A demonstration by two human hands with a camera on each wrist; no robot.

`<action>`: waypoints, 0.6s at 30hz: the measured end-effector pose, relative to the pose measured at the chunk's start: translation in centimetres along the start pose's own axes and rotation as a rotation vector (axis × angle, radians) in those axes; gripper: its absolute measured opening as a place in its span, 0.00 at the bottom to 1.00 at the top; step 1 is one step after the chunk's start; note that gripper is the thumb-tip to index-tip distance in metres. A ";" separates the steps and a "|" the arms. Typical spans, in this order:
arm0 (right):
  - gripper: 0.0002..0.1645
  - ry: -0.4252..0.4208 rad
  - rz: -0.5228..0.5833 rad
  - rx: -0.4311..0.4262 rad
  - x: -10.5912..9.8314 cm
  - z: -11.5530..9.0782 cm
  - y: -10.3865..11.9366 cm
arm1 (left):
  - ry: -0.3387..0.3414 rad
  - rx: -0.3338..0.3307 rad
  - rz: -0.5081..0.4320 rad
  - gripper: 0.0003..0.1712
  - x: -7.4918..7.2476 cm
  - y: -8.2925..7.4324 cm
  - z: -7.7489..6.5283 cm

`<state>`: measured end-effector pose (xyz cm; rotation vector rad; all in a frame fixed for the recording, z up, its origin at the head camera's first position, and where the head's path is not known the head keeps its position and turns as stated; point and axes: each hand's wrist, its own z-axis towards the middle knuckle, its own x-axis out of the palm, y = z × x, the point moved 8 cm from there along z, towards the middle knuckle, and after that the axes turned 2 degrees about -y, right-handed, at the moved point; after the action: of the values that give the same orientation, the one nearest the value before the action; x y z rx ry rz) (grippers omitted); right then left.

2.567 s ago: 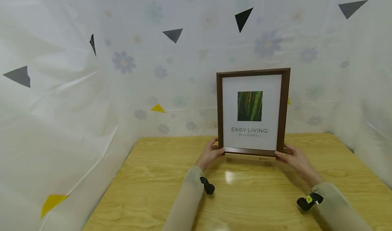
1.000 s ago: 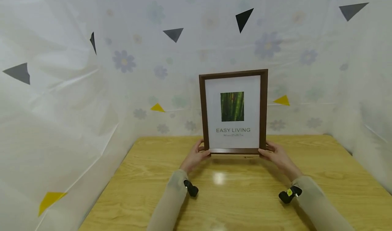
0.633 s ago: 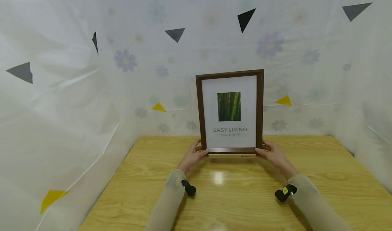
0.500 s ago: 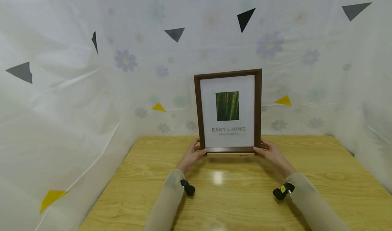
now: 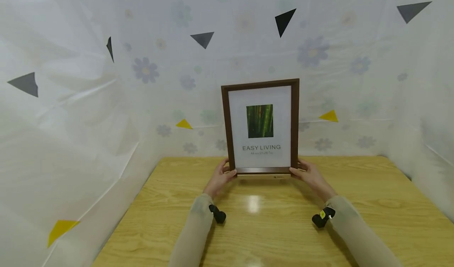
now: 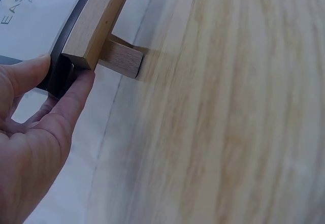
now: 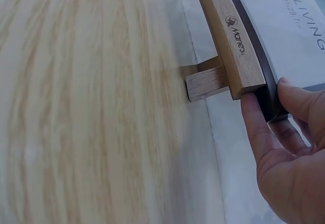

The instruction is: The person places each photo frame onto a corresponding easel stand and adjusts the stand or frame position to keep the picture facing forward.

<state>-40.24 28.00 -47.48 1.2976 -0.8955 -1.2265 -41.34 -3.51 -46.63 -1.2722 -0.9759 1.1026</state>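
A dark brown picture frame (image 5: 260, 125) stands upright, its white insert bearing a green bamboo picture and the words "EASY LIVING". It sits on the pale wooden ledge (image 7: 231, 36) of a small easel, whose stubby leg (image 6: 121, 59) shows underneath in the left wrist view. My left hand (image 5: 218, 180) holds the frame's lower left corner, thumb on the front and a finger at the ledge's end. At the lower right corner my right hand (image 5: 312, 177) grips likewise, a fingertip against the ledge end. The frame hides most of the easel behind it.
Beneath everything is a wood-grain table (image 5: 255, 235). A pale flowered sheet (image 5: 170, 62) hangs behind it, with black, grey and yellow triangles stuck on. Another plain white sheet (image 5: 64, 141) closes off the left side.
Both hands have carried the picture frame leftward to near the middle of the table's far part. In the last half second it shifts slightly further left and up in view.
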 end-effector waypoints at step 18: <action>0.48 -0.011 -0.028 0.024 0.0 0.0 0.4 | -0.033 0.023 -0.005 0.33 0.0 0.1 -0.1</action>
<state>-40.16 27.91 -47.08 1.3278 -0.9055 -1.2486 -41.28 -3.56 -46.73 -1.2365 -0.9879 1.1308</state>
